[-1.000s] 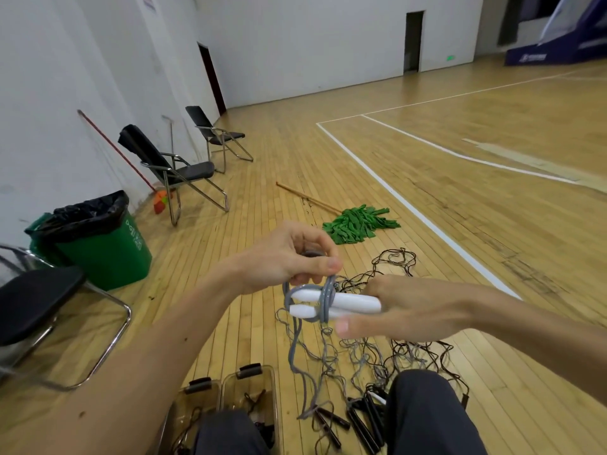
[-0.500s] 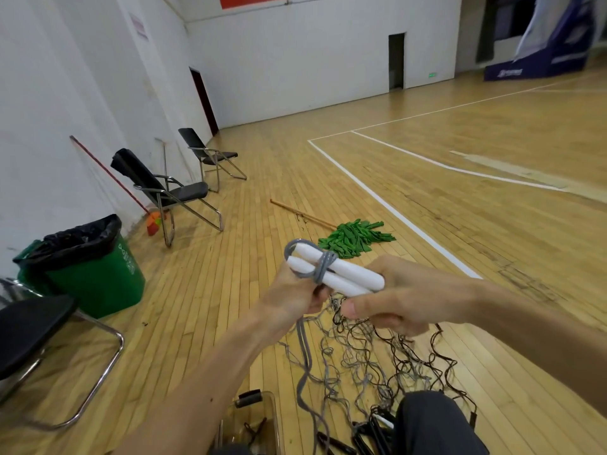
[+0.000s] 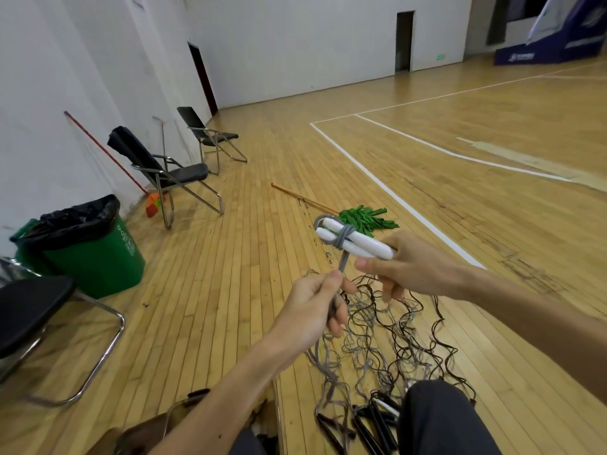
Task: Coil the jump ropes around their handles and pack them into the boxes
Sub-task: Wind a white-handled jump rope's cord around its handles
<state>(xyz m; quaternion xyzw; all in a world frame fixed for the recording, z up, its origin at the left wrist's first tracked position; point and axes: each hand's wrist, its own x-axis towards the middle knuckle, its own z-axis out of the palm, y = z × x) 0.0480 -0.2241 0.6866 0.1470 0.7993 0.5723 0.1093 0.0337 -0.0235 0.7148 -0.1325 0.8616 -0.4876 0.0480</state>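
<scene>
Gym floor, mid-coil: your right hand (image 3: 417, 267) grips 2 white handles (image 3: 356, 240) side by side in the air, their long axis slanting from your palm up and to the left, free ends pointing toward the far chairs. Your left hand (image 3: 315, 303) pinches the grey rope (image 3: 343, 261) taut just below its wraps. Ease that pull and the wraps could slip off the rounded ends; the trailing cord, apparently running into the tangled pile (image 3: 377, 339), may snag.

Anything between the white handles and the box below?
Yes: the left forearm crosses over the clear box, hiding most of it. The grey rope runs from the white handles through the left hand into the floor tangle.
</scene>
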